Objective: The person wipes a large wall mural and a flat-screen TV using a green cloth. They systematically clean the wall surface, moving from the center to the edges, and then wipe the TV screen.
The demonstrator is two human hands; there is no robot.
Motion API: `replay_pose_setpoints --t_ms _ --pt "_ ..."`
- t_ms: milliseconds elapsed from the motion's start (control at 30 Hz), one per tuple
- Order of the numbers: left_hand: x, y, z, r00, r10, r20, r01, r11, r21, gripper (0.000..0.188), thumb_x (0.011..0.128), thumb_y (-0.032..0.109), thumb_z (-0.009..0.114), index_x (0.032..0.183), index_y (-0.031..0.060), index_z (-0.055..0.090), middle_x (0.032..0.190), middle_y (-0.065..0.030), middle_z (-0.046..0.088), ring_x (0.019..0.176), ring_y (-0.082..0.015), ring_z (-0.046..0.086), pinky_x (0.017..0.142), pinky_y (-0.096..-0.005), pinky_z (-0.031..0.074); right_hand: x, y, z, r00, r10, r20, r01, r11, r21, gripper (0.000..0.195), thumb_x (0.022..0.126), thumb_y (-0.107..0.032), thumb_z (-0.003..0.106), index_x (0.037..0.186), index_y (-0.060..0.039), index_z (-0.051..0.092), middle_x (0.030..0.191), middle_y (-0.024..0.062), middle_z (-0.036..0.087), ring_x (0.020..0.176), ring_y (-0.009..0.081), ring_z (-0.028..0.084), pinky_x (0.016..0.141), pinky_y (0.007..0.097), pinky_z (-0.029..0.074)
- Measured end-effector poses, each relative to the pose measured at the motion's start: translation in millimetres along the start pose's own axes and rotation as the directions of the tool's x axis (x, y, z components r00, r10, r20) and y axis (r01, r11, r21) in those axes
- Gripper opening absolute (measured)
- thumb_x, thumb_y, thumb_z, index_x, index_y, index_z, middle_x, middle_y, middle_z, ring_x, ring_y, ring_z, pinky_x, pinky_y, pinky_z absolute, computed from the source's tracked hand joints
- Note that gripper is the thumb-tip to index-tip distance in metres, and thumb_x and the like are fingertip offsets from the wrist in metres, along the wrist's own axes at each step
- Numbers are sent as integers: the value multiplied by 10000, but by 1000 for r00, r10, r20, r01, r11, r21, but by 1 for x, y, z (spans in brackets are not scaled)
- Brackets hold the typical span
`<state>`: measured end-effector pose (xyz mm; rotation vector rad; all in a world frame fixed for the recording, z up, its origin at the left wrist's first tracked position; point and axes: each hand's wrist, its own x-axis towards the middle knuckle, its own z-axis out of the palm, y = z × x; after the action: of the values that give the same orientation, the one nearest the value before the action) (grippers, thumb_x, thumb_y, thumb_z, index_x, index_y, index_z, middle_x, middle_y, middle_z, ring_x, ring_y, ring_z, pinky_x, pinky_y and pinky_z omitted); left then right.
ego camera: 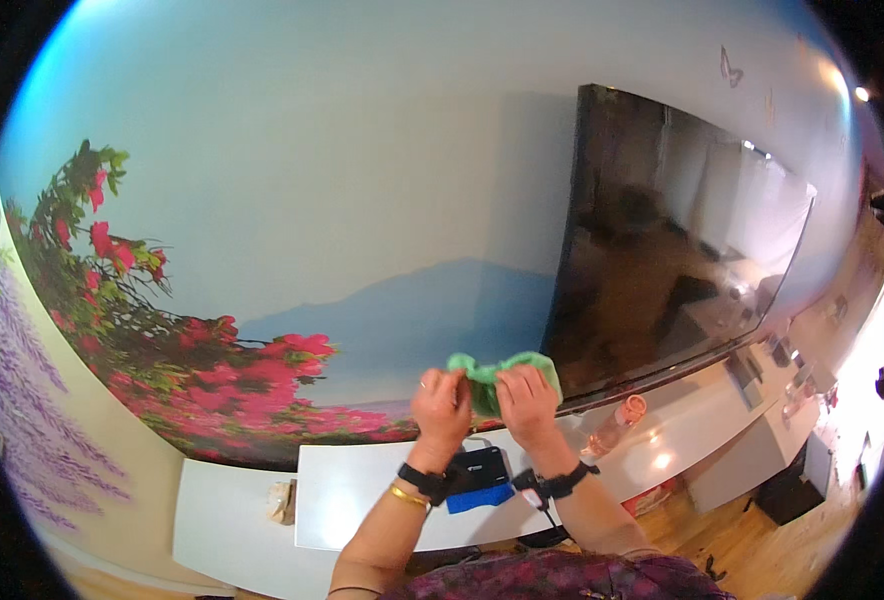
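A green cloth [536,367] is bunched between my two hands, in front of the mural wall and beside the lower left corner of a large wall-mounted television [659,247]. My left hand [440,405] grips its left end, and my right hand [524,397] grips its right part with the fingers curled over it. Each wrist wears a black strap. Below the hands, a black device [479,469] and a blue item [479,498] lie on a white cabinet top [367,487]. The palms are hidden from view.
A pinkish transparent bottle [614,426] stands on the white cabinet, right of my right forearm. A pale packet [281,502] sits at the left, on a lower white surface [224,502]. Farther right are a dark box [794,484] and other small objects.
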<state>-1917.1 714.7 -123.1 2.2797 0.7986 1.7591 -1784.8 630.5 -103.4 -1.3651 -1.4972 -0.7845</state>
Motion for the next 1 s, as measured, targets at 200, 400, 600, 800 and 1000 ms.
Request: replay_pose_setpoints --t_ms 200,400,600,800,1000 --pt "113 -5 -35 973 218 -77 -203 964 174 240 820 1 669 1052 65 671 849 -117 634 759 -315 612 667 -409 510 99 -8 50 985 106 -132 -97 992 76 310 822 -74 709 1121 -93 629 1093 95 608 971 325 608 801 400 540" --pt "140 -18 -26 911 403 83 -406 845 349 459 796 19 655 1248 98 657 1100 -144 608 970 -344 582 835 -450 477 118 12 83 971 43 -234 -73 990 -120 510 857 -207 706 1350 -136 597 1423 67 518 1243 340 477 1016 480 407" --pt "137 -47 -56 844 503 189 -535 757 375 392 798 40 672 1184 105 697 1171 -138 612 1049 -316 583 855 -441 455 82 21 98 987 54 -150 -79 982 -173 573 867 -329 699 1399 -174 552 1519 43 438 1308 339 441 1027 574 351" --pt "199 -67 -96 800 597 50 -530 666 526 330 890 112 649 1218 117 686 1382 -142 551 1259 -321 526 1035 -464 381 165 9 96 978 -47 -201 5 979 -203 660 838 -365 717 1436 -177 510 1562 75 381 1431 352 345 1117 635 268" --pt "225 -114 -110 765 644 -13 -474 577 665 365 947 190 593 1308 154 640 1481 -122 472 1376 -311 434 1119 -469 310 192 -5 89 912 -381 -148 404 897 178 694 761 -203 774 1404 -156 518 1539 124 395 1445 363 345 1173 510 317"
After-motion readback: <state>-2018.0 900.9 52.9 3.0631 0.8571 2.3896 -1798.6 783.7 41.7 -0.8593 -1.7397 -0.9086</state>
